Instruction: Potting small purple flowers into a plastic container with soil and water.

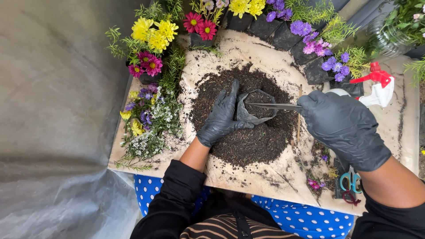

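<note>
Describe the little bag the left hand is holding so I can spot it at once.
Start at the round soil heap in the middle of the board. On its centre sits a small dark plastic bag, gripped by the gloved left hand. Unlike the flower-filled bags behind, it holds only soil, with a metal tool reaching in.

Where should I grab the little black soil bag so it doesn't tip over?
Probably by its crumpled side wall, coming from the left, the way the gloved left hand does. The small black bag sits upright in the soil heap with its mouth open upward, and the right hand brings a thin flat tool in from the right. A side grip keeps the opening clear.
</note>
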